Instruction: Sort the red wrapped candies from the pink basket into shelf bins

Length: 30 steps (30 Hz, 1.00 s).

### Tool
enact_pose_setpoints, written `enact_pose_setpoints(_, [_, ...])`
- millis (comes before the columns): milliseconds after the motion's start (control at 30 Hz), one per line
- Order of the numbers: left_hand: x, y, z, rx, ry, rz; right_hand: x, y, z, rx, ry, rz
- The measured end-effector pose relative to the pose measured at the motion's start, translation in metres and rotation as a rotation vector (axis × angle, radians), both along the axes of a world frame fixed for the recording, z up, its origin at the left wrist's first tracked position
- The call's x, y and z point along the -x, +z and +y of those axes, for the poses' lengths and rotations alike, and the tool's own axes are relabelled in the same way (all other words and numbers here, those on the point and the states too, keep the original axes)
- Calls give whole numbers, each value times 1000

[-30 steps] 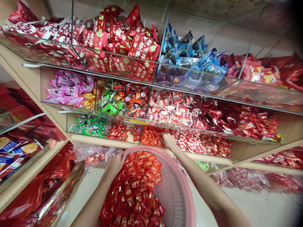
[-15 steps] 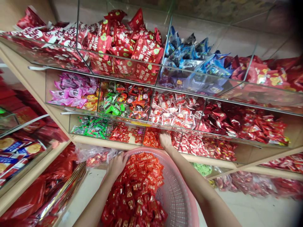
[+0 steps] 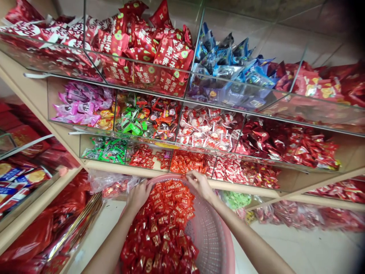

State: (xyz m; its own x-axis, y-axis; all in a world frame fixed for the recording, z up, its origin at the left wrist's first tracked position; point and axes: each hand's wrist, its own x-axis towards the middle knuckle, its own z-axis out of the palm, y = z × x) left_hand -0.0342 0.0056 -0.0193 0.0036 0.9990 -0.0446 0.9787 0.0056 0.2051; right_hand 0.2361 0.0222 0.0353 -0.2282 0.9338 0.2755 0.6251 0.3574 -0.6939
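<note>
right hand (image 3: 200, 185) has drawn back out of the orange-red candy bin (image 3: 188, 161) to the far rim of the pink basket (image 3: 216, 236). fingers loosely curled; i cannot tell if its grip holds anything. left hand (image 3: 139, 196) grip is closed over the basket's left rim. red candies (image 3: 165, 228) are heaped above that rim, just below the shelf (image 3: 114, 167). my read on risk: a tilt or slipping left grip spills candies.

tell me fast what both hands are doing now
Left hand: closed on rim of pink basket.
Right hand: at the far rim, grip cannot be told.
</note>
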Motion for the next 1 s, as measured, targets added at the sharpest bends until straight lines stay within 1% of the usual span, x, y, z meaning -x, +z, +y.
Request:
enact_pose_setpoints(67, [0, -1, 0, -1, 4, 2, 3, -10, -15, 59, 69, 42])
enact_pose_setpoints(133, [0, -1, 0, -1, 7, 2, 5, -21, -27, 132, 105, 58])
enact_pose_setpoints(267, [1, -2, 0, -4, 4, -8, 5, -39, -41, 230, 94, 114])
enact_pose_setpoints(333, [1, -3, 0, -3, 6, -7, 5, -43, -46, 230, 67, 150])
enact_pose_setpoints(433, [2, -5, 1, -10, 3, -6, 4, -44, -51, 252, 31, 191])
enact_pose_setpoints(533, [1, -8, 1, -23, 1, -8, 2, -45, -57, 378, 68, 235])
enact_pose_setpoints(633, [1, -10, 2, -24, 4, -7, -1, -53, -65, 545, 134, 305])
enact_pose_setpoints(700, [2, -10, 2, -22, 6, -7, -2, -61, -70, 618, 163, 335])
enact_pose_setpoints(833, [2, -8, 2, -10, 7, -7, -2, -82, -77, 666, 179, 358])
enact_pose_setpoints(933, [2, -8, 2, -16, 8, -2, -1, -101, -77, 695, 158, 381])
enact_pose_setpoints(1000, [2, -7, 2, -20, 6, -1, 1, -113, -76, 729, 133, 436])
